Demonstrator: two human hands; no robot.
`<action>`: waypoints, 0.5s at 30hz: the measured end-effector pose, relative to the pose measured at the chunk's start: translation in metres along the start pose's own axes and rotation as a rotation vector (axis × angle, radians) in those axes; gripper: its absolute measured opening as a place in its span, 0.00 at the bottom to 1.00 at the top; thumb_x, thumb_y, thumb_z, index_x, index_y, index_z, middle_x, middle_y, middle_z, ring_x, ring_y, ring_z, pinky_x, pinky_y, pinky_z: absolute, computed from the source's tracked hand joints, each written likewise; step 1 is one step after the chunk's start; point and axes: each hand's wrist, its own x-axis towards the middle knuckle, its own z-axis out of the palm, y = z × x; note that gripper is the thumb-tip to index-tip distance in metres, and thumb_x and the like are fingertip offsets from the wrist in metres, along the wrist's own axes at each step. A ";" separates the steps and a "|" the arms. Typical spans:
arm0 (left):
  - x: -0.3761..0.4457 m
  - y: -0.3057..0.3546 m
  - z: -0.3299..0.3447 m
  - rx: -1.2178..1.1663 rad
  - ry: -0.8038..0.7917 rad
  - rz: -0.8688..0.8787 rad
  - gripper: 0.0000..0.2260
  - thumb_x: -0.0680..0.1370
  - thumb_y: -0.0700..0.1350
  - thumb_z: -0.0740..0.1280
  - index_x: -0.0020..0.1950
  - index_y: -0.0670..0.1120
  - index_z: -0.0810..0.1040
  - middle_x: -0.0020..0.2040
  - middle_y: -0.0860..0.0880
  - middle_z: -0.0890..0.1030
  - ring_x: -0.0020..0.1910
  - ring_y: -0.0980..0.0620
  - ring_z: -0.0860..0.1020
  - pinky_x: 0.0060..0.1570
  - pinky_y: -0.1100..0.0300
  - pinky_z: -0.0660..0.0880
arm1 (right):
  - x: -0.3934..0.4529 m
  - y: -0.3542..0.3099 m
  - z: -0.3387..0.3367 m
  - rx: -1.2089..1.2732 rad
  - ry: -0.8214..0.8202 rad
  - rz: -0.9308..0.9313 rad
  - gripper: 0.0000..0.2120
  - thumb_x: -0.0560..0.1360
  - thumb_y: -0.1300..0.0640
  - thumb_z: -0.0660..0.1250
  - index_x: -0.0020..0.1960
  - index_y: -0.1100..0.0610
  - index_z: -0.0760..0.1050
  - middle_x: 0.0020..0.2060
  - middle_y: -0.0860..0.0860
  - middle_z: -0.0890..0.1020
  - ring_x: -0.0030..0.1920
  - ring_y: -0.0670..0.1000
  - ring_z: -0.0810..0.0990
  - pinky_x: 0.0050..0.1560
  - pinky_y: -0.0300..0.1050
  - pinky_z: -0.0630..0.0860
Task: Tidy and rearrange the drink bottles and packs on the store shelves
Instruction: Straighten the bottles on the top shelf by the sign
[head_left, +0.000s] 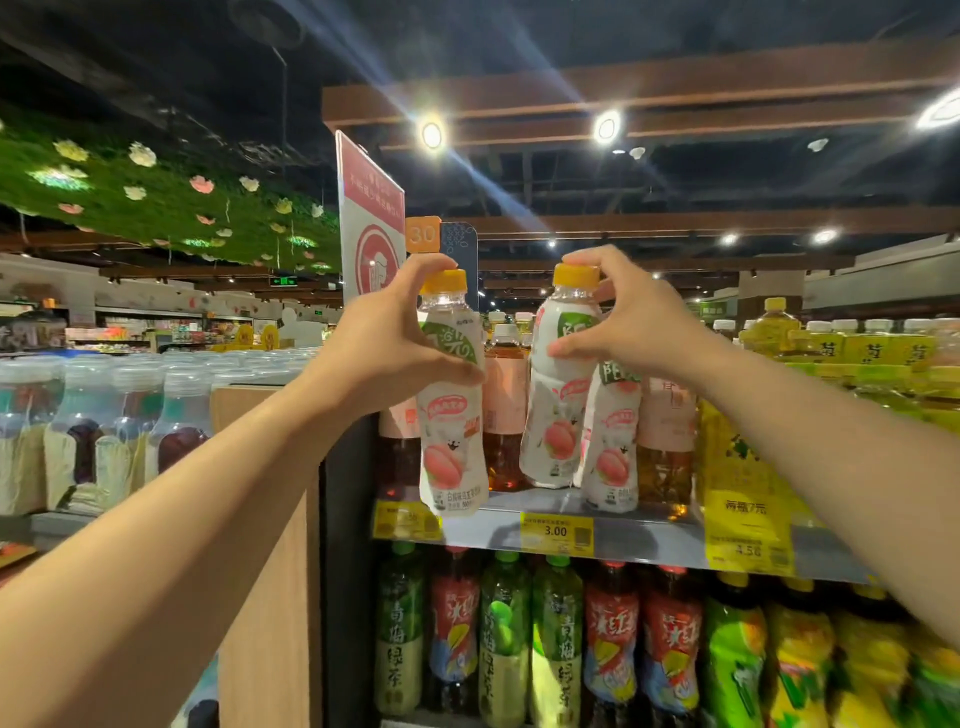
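The left hand (387, 332) grips a clear plastic bottle with a yellow cap and a white peach-printed label (451, 410), its fingers curled over the cap and its thumb pressed against the upper label. This left bottle hangs in front of the grey metal top shelf (644, 535), its base at the level of the shelf's front edge and overlapping a yellow price tag (402, 519).

The right hand (621, 317) holds a second yellow-capped peach-label bottle (558, 395) in the same manner, fingers arched over the cap and thumb on the label near the shoulder. That bottle leans slightly to the left, and its base is at the shelf surface; whether it rests there or is just lifted cannot be told.

Just beside it on the right stands a third bottle with the same white peach label (610, 441), upright on the shelf and partly hidden behind the right hand. Behind these stand amber tea bottles with pink labels (504, 400). A yellow tag reading 3.00 (556, 532) is fixed to the shelf edge below. To the right sit yellow multipacks of drinks (862, 348). The lower shelf carries a row of green and red labelled tea bottles (556, 644).
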 end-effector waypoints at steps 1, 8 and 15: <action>0.003 0.003 0.003 -0.002 0.004 0.007 0.40 0.63 0.51 0.82 0.68 0.62 0.64 0.49 0.55 0.79 0.40 0.59 0.81 0.38 0.59 0.81 | -0.002 0.000 -0.009 0.013 0.005 0.012 0.39 0.63 0.50 0.82 0.68 0.42 0.66 0.51 0.39 0.75 0.49 0.42 0.77 0.41 0.34 0.73; 0.029 0.012 0.042 -0.024 -0.013 0.036 0.41 0.64 0.48 0.82 0.70 0.61 0.63 0.44 0.64 0.75 0.36 0.63 0.79 0.29 0.69 0.75 | -0.023 0.004 -0.042 0.024 -0.023 0.079 0.39 0.62 0.51 0.82 0.68 0.41 0.67 0.51 0.41 0.77 0.47 0.45 0.81 0.42 0.46 0.83; 0.055 0.016 0.087 0.015 -0.025 0.070 0.43 0.63 0.47 0.82 0.72 0.58 0.62 0.45 0.53 0.81 0.35 0.58 0.81 0.37 0.58 0.80 | -0.032 0.014 -0.054 0.016 -0.052 0.102 0.40 0.62 0.53 0.82 0.68 0.43 0.67 0.52 0.46 0.78 0.47 0.48 0.82 0.35 0.42 0.83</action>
